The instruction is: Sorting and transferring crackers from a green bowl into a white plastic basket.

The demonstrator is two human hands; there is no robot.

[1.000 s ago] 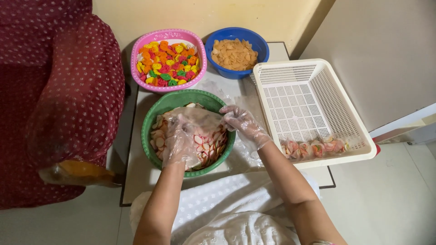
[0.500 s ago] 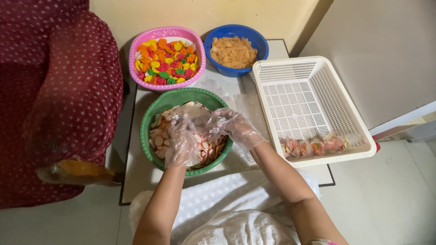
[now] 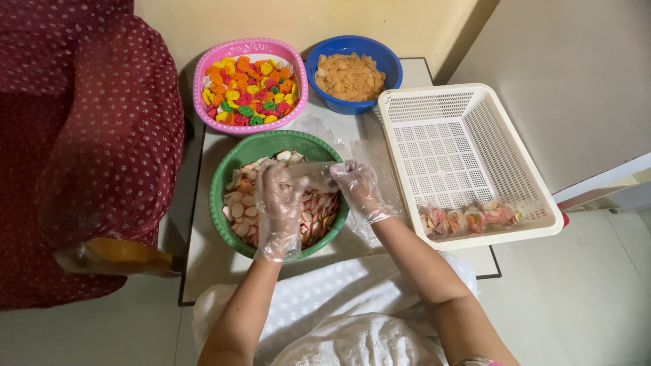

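Gloved hands in the green bowl [image 3: 227, 177] on the counter [image 3: 203, 257]

Left hand [image 3: 277, 207] scoops pink-white crackers [image 3: 239, 207], fingers curled; right hand [image 3: 357, 188] pinches a clear plastic bag [image 3: 308, 173] open above them.

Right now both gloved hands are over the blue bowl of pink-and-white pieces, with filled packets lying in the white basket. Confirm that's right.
Not quite. The head view shows the left hand and right hand over the green bowl of pink-and-white pieces; the blue bowl holds tan pieces. Filled packets do lie in the white basket.
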